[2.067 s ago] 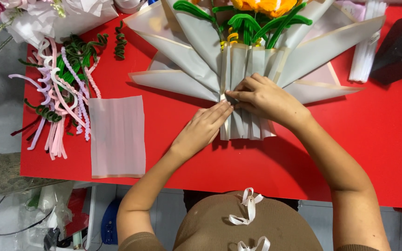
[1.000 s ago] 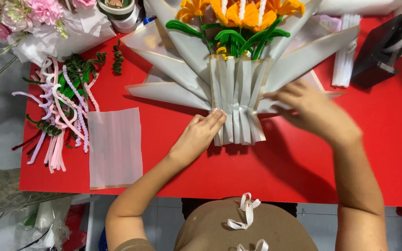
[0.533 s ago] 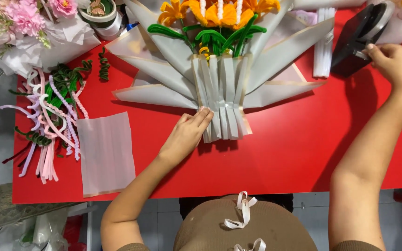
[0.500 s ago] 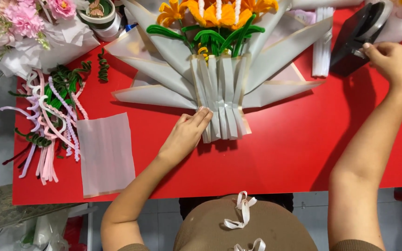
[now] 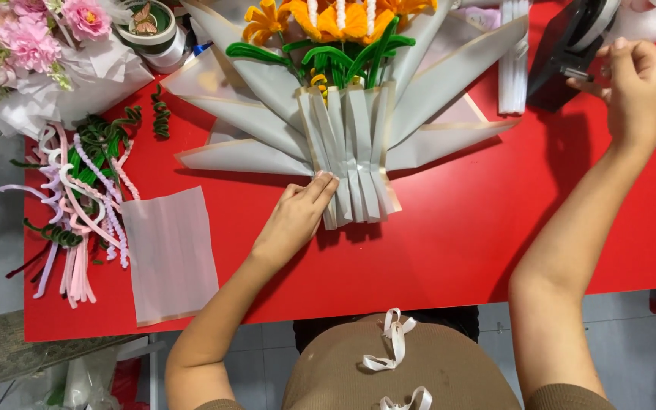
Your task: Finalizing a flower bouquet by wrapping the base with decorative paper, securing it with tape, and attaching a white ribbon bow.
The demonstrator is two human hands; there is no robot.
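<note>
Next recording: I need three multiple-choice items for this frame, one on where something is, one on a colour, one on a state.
1. Where does the loose translucent sheet lie?
A. Beside the left forearm, near the table's front edge
B. Under the black dispenser
C. On top of the flowers

2. What colour is the table?
A. Blue
B. Red
C. White

3. What is the left hand doing?
A. Hanging in the air
B. Pressing flat on the gathered base of the wrapped bouquet
C. Gripping scissors

Answers:
1. A: the sheet lies flat between the pile of fuzzy craft stems and the forearm.
2. B: bare red surface shows all around the bouquet.
3. B: its fingertips rest on the pleated paper, while the right hand is up at the black tape dispenser.
</note>
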